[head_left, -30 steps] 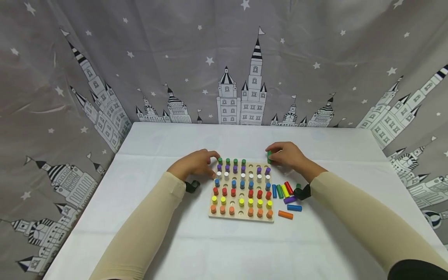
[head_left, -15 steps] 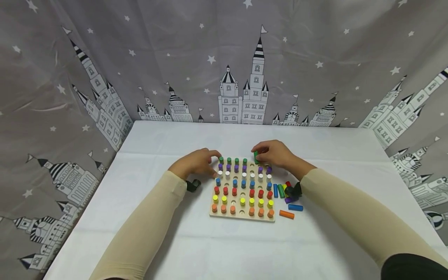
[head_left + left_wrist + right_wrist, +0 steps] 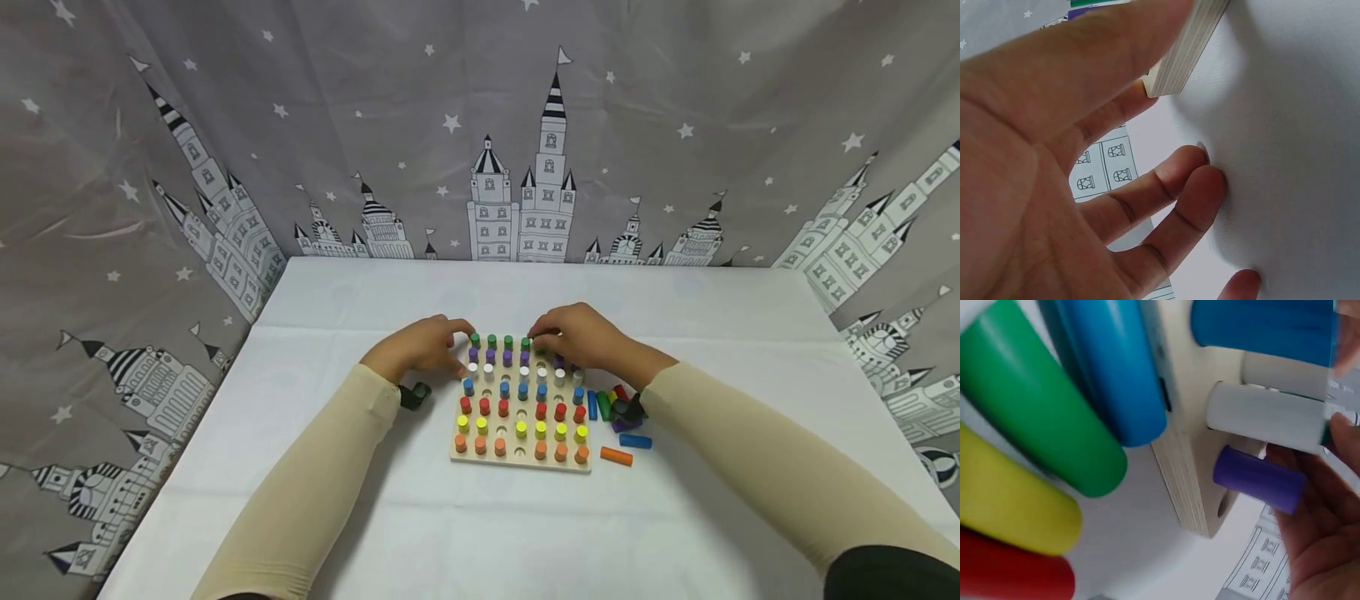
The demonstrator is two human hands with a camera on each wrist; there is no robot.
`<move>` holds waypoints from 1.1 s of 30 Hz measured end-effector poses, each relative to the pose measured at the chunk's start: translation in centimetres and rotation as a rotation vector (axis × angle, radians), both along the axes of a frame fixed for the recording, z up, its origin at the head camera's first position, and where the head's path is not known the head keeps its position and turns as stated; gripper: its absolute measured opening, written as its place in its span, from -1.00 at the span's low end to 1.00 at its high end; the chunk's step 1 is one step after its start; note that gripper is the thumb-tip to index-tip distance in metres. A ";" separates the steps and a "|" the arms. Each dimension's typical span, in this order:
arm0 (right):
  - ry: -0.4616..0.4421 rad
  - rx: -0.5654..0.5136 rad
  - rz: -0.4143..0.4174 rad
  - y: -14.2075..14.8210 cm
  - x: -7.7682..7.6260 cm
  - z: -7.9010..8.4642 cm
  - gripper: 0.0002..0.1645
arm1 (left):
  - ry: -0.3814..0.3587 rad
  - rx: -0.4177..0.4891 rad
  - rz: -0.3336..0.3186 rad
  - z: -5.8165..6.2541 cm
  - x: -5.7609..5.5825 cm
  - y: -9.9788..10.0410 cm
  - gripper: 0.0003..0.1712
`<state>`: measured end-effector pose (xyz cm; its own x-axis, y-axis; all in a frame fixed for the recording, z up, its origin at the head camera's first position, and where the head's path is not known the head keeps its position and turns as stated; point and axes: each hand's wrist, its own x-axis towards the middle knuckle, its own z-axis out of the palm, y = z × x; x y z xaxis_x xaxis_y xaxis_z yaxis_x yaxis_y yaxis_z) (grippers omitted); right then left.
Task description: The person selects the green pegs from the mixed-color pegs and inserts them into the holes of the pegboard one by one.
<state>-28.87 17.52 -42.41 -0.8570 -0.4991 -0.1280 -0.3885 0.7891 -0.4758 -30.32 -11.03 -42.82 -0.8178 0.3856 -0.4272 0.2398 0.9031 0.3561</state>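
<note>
Fingers of the right hand (image 3: pixel 581 336) mostly hide the green peg (image 3: pixel 1327 433) they pinch over the wooden pegboard (image 3: pixel 532 403), lower centre; the left hand (image 3: pixel 420 346) grips its left edge; dark wrist gear (image 3: pixel 628 408) partly covers loose pegs (image 3: pixel 604 406).

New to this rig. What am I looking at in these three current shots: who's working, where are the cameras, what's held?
No robot: a person is working bare-handed. The wide picture comes from a camera worn on the head, looking forward and down. The two close-ups come from cameras on the wrists, so nearby things look huge.

On the white table lies a wooden pegboard with coloured pegs standing in rows, some holes unfilled. Several loose pegs lie to its right.

The left hand holds the board near its far left corner. The right hand, over the far edge, appears to pinch a green peg, mostly hidden.
</note>
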 end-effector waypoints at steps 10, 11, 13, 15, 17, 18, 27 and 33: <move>-0.135 -0.027 -0.205 2.8 0.1 -1.4 -0.54 | -0.011 0.004 0.007 0.2 0.1 -0.2 -0.19; -0.137 -0.009 -0.210 3.4 0.1 -1.5 -0.55 | -0.012 0.003 0.007 0.2 0.1 -0.2 -0.19; -0.153 0.028 -0.223 5.0 0.1 -1.3 -0.57 | -0.014 0.001 0.005 0.2 0.1 -0.2 -0.19; -0.171 0.067 -0.232 7.0 0.3 -0.9 -0.60 | -0.015 0.002 0.004 0.2 0.1 -0.1 -0.20; -0.204 0.093 -0.244 9.3 0.8 -0.5 -0.61 | -0.014 0.003 0.004 0.2 0.1 -0.1 -0.20; -0.230 0.098 -0.258 10.4 1.2 -0.3 -0.59 | -0.013 0.003 0.002 0.2 0.1 -0.1 -0.19; -0.338 0.186 -0.276 14.8 5.5 0.7 -0.49 | -0.013 0.006 -0.001 0.1 -0.1 0.2 -0.19; -0.363 0.174 -0.267 12.0 7.1 0.2 -0.56 | -0.014 0.004 0.000 0.1 0.0 0.1 -0.19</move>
<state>-21.79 29.52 -42.20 -0.8370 -0.2120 -0.5045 0.0055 0.9186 -0.3951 -30.36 -10.98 -42.67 -0.8116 0.3874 -0.4374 0.2350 0.9018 0.3627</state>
